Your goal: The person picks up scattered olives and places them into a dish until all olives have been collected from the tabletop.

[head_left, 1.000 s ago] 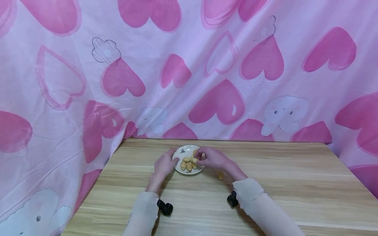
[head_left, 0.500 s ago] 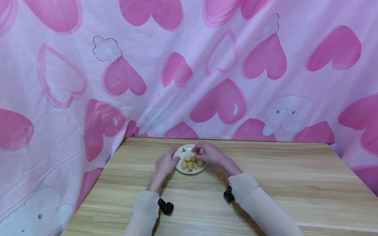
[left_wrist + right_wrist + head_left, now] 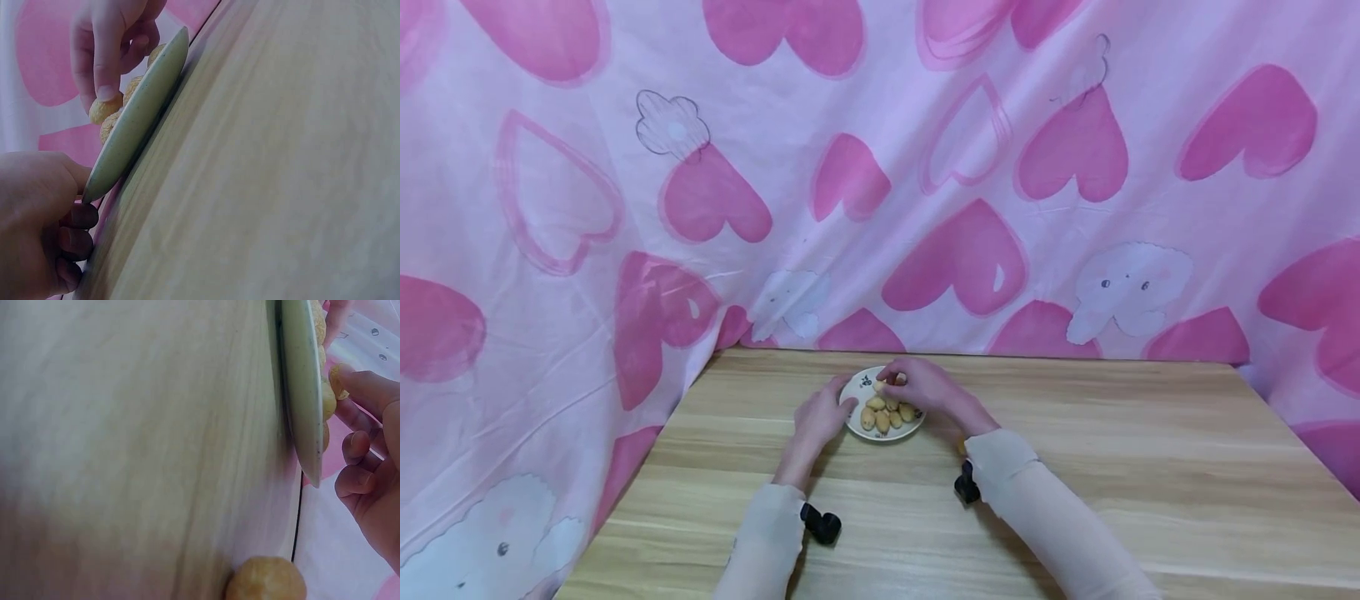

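A small white plate (image 3: pixel 854 393) with dark printed motifs stands near the table's far edge and bears several small, oval, yellow-brown pieces (image 3: pixel 882 421), some with wrinkled skin. My left hand (image 3: pixel 820 415) pinches its left rim, thumb on top and fingers curled below, plainest in the left wrist view. Over the plate's far side, my right hand (image 3: pixel 925 387) pinches one such oval piece (image 3: pixel 339 380) between thumb and fingers, just above the others. In the left wrist view this held piece (image 3: pixel 105 110) is close to the heap; whether it touches is hard to tell.
Another yellow-brown piece (image 3: pixel 265 581) lies loose on the wooden table (image 3: pixel 1112 467), mostly hidden by the right wrist in the head view. A pink heart-patterned cloth (image 3: pixel 955 258) hangs behind the table and at its sides. Black wrist cameras sit on both sleeves.
My right hand has moved left over the plate, bringing a pinched piece toward the far middle. My left hand stays on the rim. The right sleeve now covers most of the loose piece.
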`<state>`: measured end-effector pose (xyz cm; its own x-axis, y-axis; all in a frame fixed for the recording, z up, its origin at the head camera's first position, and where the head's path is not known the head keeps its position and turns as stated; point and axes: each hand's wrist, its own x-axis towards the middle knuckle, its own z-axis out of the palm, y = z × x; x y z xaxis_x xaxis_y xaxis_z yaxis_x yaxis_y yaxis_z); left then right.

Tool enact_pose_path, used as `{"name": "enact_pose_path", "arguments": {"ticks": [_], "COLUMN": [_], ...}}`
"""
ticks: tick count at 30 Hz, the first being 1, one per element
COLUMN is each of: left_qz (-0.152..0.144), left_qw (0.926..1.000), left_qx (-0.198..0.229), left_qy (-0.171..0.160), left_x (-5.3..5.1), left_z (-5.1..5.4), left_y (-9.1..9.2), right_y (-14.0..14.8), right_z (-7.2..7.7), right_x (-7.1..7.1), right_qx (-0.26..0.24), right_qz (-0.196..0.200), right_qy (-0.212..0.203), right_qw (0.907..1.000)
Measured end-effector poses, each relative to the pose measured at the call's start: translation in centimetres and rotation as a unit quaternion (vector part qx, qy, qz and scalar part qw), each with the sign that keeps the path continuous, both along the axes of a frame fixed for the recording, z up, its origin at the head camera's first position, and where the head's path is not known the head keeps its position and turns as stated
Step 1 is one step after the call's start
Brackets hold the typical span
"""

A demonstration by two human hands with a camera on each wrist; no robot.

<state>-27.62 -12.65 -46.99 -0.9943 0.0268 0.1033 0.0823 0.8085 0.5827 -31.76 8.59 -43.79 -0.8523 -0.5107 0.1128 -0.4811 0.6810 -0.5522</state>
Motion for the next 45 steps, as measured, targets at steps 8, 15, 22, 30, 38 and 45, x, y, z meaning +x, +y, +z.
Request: {"name": "enact_pose_path", "arguments": {"ticks": [8,15,22,30,38,45], "left_qz": [-0.003,0.001,0.0,-0.001,0.0,0.002], "left_qw": [1.0,0.9999,0.9999,0.9999,0.9999,0.9999], "left_qx": [0.006,0.01,0.008,0.01,0.01,0.006], "left_qy": [-0.003,-0.007,-0.009,-0.01,-0.011,-0.01], "left_x": [-0.1,0.0,0.1,0.0,-0.1,-0.1], "left_z": [0.0,0.2,0.2,0.2,0.1,0.0], "left_y": [0.0,0.1,0.1,0.1,-0.1,-0.1], "right_y": [-0.5,-0.7,-0.5,0.6,1.8,2.7], "right_z": [-0.6,-0.5,-0.1,0.7,1.3,1.9], "right_x": [-1.0,-1.2,-0.8,0.0,1.2,2.1], "right_qx": [0.034,0.065,0.092,0.07,0.049,0.04], "right_qz": [0.02,0.034,0.041,0.026,0.018,0.03], "right_qy": [0.007,0.024,0.037,0.052,0.045,0.043], "right_qw": [0.9992,0.997,0.9943,0.9958,0.9976,0.9978]}}
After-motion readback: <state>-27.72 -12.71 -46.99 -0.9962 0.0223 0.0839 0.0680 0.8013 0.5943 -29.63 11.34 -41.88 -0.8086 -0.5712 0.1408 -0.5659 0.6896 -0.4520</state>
